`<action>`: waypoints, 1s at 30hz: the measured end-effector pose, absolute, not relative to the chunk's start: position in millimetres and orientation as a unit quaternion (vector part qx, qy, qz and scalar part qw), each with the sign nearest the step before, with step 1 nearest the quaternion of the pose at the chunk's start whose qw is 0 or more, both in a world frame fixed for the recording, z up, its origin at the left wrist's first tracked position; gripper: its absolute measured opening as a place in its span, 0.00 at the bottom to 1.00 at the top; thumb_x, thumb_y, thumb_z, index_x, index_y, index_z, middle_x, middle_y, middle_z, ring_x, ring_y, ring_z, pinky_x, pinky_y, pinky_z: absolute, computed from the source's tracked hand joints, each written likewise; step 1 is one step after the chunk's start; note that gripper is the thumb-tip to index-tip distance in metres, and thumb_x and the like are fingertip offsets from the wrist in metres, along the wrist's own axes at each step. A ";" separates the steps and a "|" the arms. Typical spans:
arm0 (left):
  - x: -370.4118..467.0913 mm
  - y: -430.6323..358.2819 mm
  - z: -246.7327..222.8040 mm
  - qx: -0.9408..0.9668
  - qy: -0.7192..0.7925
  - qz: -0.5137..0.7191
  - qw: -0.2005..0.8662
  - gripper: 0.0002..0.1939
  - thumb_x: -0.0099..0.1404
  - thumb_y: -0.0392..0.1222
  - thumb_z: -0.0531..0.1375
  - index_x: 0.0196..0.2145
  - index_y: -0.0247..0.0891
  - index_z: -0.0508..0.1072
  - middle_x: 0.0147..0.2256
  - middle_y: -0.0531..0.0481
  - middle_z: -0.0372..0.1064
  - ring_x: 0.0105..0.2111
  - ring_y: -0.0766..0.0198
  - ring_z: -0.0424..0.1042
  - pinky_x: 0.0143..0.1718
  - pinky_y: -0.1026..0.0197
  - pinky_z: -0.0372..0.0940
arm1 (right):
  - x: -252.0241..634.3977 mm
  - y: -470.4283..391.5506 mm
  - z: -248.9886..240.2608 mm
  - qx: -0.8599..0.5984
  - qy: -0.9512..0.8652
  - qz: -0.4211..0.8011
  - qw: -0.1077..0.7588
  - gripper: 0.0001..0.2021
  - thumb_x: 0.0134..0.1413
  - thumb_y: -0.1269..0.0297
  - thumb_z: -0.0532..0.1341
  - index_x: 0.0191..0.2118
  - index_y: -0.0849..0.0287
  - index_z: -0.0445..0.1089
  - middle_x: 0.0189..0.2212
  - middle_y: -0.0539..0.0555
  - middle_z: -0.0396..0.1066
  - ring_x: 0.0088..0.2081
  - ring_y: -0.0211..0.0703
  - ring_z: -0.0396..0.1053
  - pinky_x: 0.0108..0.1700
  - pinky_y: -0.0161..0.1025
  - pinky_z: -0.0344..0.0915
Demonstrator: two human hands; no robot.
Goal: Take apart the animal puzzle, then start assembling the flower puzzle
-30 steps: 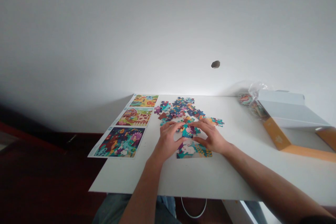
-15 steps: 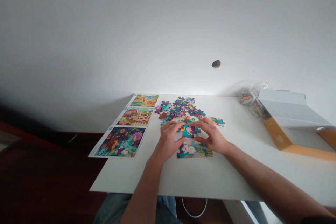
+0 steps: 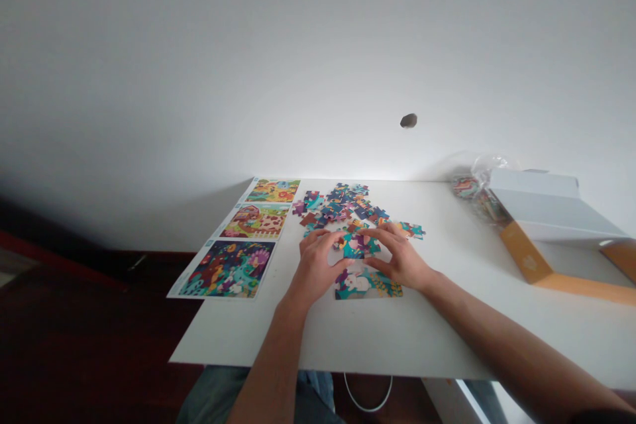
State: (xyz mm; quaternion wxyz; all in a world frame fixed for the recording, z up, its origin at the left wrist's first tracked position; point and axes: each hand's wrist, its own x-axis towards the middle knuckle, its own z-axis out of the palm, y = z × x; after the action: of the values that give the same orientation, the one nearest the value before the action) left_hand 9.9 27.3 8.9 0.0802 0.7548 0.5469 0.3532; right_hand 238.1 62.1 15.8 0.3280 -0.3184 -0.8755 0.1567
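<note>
Close in front of me, several teal and purple puzzle pieces (image 3: 354, 246) lie between my two hands. My left hand (image 3: 318, 264) is curved at their left, its index finger at the upper edge and its thumb near the lower edge. On the other side my right hand (image 3: 400, 260) grips in the same way, thumb and index finger at the edges. Just below the fingers, a joined strip of puzzle (image 3: 368, 283) with white rabbits and yellow leaves lies flat on the white table (image 3: 397, 338). Part of the pieces is hidden by the fingers.
Loose puzzle pieces (image 3: 338, 205) are heaped beyond my hands. A sheet with three printed pictures (image 3: 233, 238) lies at the left, overhanging the table edge. At the right stand an open orange-edged box (image 3: 539, 265) and a clear plastic bag (image 3: 481, 189) with contents. A wall rises behind.
The teal piece between my hands has shifted slightly away from the rabbit strip and turned a little. My left hand has moved slightly left; the right hand stays almost still.
</note>
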 end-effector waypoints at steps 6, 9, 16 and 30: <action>0.4 29.8 0.6 0.685 0.662 0.303 -0.010 0.24 0.52 0.44 0.70 0.48 0.46 0.74 0.51 0.45 0.67 0.55 0.47 0.58 0.57 0.45 0.56 | 242.0 71.9 0.8 -0.427 -0.854 0.102 0.278 0.16 0.56 0.62 0.65 0.50 0.50 0.71 0.47 0.53 0.74 0.48 0.52 0.64 0.51 0.52 0.60; -3.9 31.7 -1.6 0.641 0.716 0.274 -0.038 0.24 0.53 0.45 0.69 0.49 0.47 0.74 0.54 0.43 0.62 0.57 0.43 0.54 0.57 0.42 0.55 | 243.5 76.3 -6.6 -0.453 -0.849 0.098 0.253 0.11 0.56 0.62 0.64 0.46 0.49 0.73 0.47 0.52 0.74 0.49 0.51 0.64 0.51 0.51 0.59; -10.0 32.0 0.2 0.559 0.796 0.226 -0.050 0.27 0.57 0.50 0.66 0.54 0.46 0.71 0.56 0.37 0.56 0.58 0.40 0.52 0.53 0.42 0.58 | 245.3 77.3 -5.2 -0.571 -0.791 0.046 0.217 0.18 0.57 0.64 0.61 0.54 0.48 0.68 0.57 0.55 0.65 0.55 0.57 0.58 0.53 0.54 0.56; -11.5 33.6 -1.8 0.640 0.714 0.268 0.095 0.17 0.60 0.41 0.63 0.48 0.42 0.74 0.46 0.43 0.65 0.46 0.55 0.70 0.48 0.53 0.64 | 263.4 89.4 -16.5 -0.631 -0.733 0.018 0.251 0.20 0.56 0.65 0.59 0.55 0.54 0.65 0.45 0.62 0.70 0.46 0.58 0.64 0.45 0.54 0.61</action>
State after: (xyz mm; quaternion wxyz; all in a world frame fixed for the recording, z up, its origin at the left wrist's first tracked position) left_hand -11.5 33.6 -1.8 0.0954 0.6404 0.7136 0.2675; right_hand 263.4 89.4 -16.5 0.2514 -0.6314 -0.7333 0.0182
